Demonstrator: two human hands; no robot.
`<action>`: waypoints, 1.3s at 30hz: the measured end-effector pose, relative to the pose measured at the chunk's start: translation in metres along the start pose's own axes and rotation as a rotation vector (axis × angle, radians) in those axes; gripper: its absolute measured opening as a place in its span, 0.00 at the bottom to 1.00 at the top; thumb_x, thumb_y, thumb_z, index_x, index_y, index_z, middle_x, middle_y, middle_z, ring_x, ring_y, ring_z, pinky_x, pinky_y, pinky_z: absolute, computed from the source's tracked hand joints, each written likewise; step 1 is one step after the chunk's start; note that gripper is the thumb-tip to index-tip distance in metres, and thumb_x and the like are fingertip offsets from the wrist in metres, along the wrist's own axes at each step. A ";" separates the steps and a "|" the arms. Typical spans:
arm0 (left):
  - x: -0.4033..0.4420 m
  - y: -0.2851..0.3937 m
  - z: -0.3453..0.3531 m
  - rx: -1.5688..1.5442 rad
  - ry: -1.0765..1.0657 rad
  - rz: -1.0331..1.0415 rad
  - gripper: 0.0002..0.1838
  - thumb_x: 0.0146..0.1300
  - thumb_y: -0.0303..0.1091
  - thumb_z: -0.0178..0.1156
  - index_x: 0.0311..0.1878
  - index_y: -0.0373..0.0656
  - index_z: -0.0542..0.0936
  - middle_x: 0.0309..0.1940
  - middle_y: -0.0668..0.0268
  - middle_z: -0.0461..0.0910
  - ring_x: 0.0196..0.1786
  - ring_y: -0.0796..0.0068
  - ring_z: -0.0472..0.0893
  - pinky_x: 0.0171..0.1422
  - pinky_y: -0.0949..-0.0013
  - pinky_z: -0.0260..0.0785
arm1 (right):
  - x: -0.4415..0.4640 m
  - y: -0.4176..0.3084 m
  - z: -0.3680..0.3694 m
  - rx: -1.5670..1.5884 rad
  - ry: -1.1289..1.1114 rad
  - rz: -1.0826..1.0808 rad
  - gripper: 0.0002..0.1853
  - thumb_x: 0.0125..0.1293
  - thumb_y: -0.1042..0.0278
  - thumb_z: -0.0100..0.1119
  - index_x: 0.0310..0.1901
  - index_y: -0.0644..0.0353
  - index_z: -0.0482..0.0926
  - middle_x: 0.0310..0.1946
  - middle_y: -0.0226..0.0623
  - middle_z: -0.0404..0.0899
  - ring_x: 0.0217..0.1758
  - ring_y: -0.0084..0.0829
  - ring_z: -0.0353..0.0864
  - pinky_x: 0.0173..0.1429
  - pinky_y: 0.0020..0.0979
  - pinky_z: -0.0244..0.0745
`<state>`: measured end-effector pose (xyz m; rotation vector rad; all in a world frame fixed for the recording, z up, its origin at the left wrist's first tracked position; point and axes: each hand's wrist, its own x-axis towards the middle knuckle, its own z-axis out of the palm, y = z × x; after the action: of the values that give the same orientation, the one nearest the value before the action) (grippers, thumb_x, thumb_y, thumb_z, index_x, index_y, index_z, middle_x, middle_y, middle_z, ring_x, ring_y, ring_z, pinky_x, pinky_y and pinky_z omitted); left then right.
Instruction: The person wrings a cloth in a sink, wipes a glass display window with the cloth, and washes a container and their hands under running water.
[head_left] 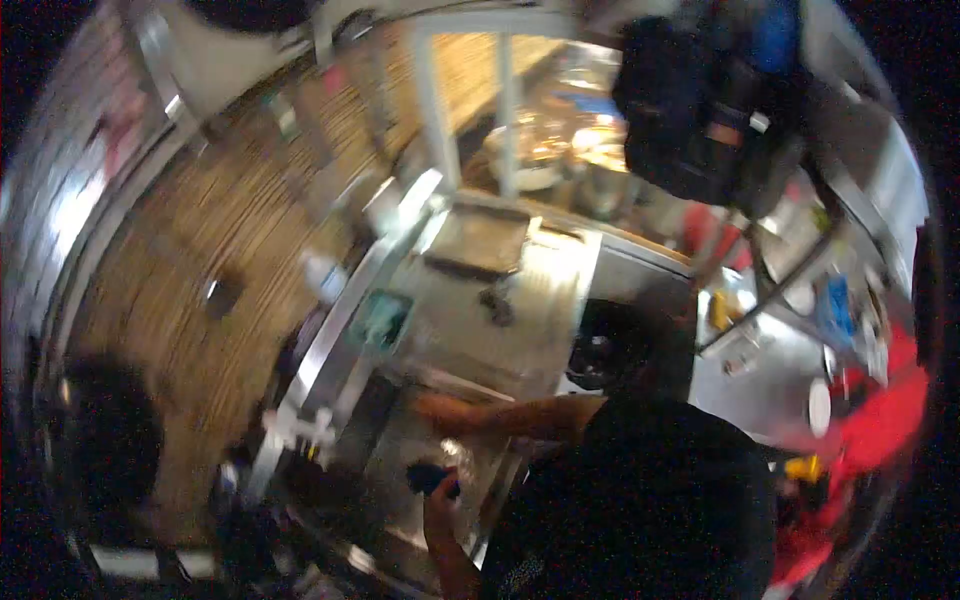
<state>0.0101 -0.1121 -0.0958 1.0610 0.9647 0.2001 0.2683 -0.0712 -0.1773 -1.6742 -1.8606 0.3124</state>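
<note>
The view is tilted and blurred. My right hand reaches over the near edge of a metal drainboard; its fingers are smeared, and whether it holds anything cannot be made out. Below it in the picture, my left hand is closed on a dark, soft-looking object, perhaps a cloth or scrubber. That object is over a shallow metal basin with bright reflections. A rectangular tray lies at the far end of the drainboard, with a small dark item between it and my right hand.
A green container stands along the left metal edge. Beside the drainboard is a round black vessel. Another metal counter at the right bears a white round item and blue packaging. Brown flooring lies left.
</note>
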 end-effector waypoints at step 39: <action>-0.108 0.007 0.023 -0.300 0.722 0.047 0.37 0.57 0.45 0.80 0.66 0.47 0.74 0.54 0.65 0.78 0.49 0.71 0.78 0.58 0.66 0.74 | 0.251 -0.041 0.104 0.684 -0.139 0.232 0.22 0.74 0.56 0.61 0.64 0.57 0.73 0.44 0.40 0.87 0.39 0.30 0.85 0.43 0.34 0.80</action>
<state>-0.0345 -0.1850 -0.0253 0.7333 1.4966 0.7792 0.1707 0.1858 -0.1665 -1.3931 -1.4071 1.0522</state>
